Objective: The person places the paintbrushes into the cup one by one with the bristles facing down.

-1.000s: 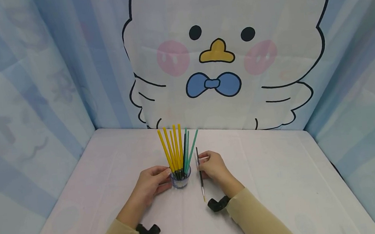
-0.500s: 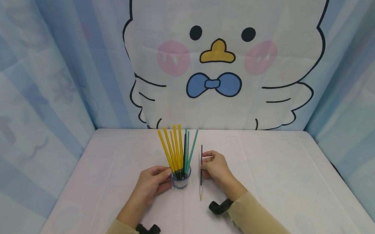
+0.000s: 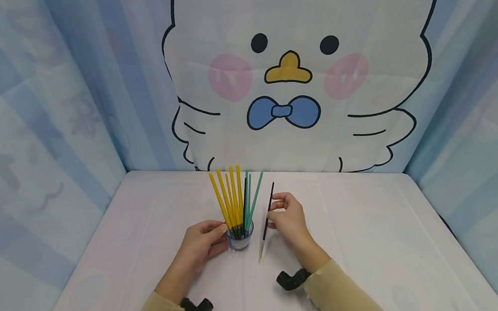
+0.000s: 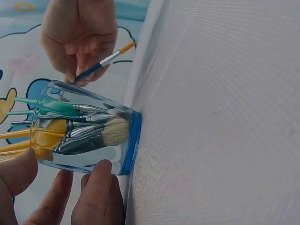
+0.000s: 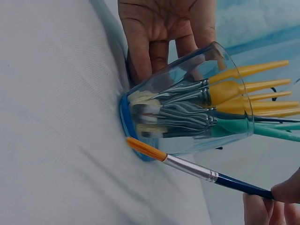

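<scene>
A clear cup (image 3: 239, 244) with a blue base stands on the table, holding several brushes with yellow handles (image 3: 233, 197) and green handles (image 3: 256, 195). At its left side is my left hand (image 3: 203, 240), the fingertips touching the wall and the thumb at the rim, not wrapped round it. My right hand (image 3: 288, 219), just right of the cup, pinches a dark-handled paintbrush (image 3: 266, 226) between thumb and fingers. That brush slants with its orange bristles (image 5: 146, 149) downward, beside the cup in the right wrist view. Bristles inside the cup (image 4: 116, 131) point to its base.
A pale cloth covers the table (image 3: 352, 245). Behind it hangs a curtain (image 3: 370, 13) printed with a cartoon bird, and striped blue curtains (image 3: 36, 146) close both sides. Black curved pieces (image 3: 198, 309) sit at the wrists by the sleeves.
My right hand has moved slightly away and to the right with the paintbrush. The brush has tilted, its handle end going right and its bristles left. My left hand and the cup stay put.
</scene>
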The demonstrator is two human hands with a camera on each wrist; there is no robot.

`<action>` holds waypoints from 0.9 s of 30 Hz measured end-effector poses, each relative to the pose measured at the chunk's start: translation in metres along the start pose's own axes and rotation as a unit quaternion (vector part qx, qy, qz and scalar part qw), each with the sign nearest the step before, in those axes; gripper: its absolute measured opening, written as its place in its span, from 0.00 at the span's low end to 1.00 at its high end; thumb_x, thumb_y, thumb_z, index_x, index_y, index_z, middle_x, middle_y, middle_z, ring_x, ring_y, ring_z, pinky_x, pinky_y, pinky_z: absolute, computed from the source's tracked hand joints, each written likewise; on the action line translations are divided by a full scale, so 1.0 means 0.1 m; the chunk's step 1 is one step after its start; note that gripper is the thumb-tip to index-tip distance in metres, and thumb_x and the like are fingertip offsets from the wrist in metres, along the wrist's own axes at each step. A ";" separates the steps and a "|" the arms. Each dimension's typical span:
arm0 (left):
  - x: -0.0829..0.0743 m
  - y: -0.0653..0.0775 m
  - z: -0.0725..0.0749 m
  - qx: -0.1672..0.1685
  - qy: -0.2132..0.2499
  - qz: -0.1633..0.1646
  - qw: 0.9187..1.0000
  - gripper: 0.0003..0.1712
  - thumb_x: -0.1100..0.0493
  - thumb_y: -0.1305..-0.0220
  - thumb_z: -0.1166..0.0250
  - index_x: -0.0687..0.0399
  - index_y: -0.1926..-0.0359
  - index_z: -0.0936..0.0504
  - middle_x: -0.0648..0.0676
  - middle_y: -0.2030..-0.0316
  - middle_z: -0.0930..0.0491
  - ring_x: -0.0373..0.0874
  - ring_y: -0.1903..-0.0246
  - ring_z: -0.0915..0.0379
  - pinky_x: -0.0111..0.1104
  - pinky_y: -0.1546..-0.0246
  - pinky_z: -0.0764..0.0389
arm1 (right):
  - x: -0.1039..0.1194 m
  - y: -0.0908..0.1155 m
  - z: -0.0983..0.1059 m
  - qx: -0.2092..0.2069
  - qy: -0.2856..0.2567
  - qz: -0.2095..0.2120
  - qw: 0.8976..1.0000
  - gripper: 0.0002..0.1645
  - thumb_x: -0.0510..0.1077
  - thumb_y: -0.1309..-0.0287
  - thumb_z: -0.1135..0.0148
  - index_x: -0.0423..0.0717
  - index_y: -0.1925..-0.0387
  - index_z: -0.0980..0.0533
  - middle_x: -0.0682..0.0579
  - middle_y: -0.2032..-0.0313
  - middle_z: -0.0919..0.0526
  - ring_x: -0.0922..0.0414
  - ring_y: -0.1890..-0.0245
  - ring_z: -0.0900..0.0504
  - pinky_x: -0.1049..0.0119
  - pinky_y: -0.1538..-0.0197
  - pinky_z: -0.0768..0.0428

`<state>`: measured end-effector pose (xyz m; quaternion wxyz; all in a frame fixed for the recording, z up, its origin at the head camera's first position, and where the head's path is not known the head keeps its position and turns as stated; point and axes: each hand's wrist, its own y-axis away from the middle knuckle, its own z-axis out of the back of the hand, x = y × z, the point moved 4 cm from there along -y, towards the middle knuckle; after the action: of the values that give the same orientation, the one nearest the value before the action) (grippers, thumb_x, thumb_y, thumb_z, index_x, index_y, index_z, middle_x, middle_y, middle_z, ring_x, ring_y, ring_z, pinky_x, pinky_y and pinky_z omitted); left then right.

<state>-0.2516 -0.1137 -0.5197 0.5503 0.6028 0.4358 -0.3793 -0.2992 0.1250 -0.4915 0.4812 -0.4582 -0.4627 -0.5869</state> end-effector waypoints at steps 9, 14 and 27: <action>0.00 0.00 0.00 -0.002 -0.002 0.001 1.000 0.16 0.61 0.24 0.32 0.67 0.42 0.16 0.60 0.52 0.16 0.46 0.56 0.16 0.42 0.48 0.06 | 0.13 0.06 0.03 -0.006 -0.017 0.020 1.000 0.28 0.27 0.39 0.36 0.41 0.38 0.24 0.47 0.57 0.22 0.56 0.65 0.18 0.59 0.61 0.06; 0.00 0.01 0.00 -0.002 -0.001 -0.001 1.000 0.16 0.60 0.24 0.32 0.67 0.42 0.16 0.60 0.51 0.16 0.46 0.56 0.16 0.42 0.48 0.06 | 0.23 0.11 0.04 0.000 -0.040 0.032 0.999 0.27 0.26 0.40 0.36 0.44 0.40 0.24 0.48 0.58 0.21 0.57 0.67 0.17 0.63 0.64 0.07; -0.01 0.01 0.00 -0.002 -0.001 0.001 1.000 0.16 0.60 0.24 0.32 0.67 0.42 0.16 0.59 0.52 0.16 0.46 0.57 0.16 0.42 0.48 0.06 | 0.52 0.27 0.07 -0.020 -0.122 0.109 0.986 0.27 0.23 0.38 0.38 0.40 0.40 0.28 0.47 0.57 0.23 0.59 0.66 0.16 0.66 0.64 0.07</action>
<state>-0.2507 -0.1133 -0.5184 0.5525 0.6019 0.4351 -0.3783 -0.2776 0.1214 -0.4369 0.4732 -0.5837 -0.4531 -0.4796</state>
